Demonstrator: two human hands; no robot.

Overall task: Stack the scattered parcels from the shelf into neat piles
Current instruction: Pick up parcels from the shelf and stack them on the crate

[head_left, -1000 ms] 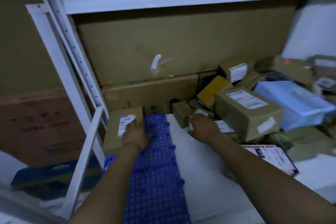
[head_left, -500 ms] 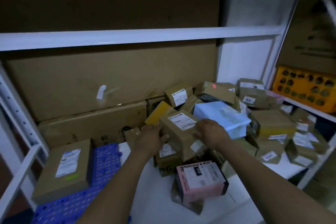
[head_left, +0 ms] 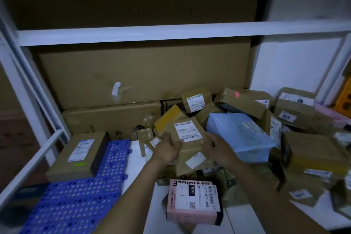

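Holding a brown box [head_left: 190, 138] by its sides, the left hand [head_left: 168, 149] and right hand [head_left: 218, 148] both grip it above the pile [head_left: 245, 100] on the shelf [head_left: 138, 169]

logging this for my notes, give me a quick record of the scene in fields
held: brown parcel, tilted, above the heap
left hand: grips its left side
right hand: grips its right side
beside it, right: blue parcel
in front: pink box
far left: flat parcel lying on the mat
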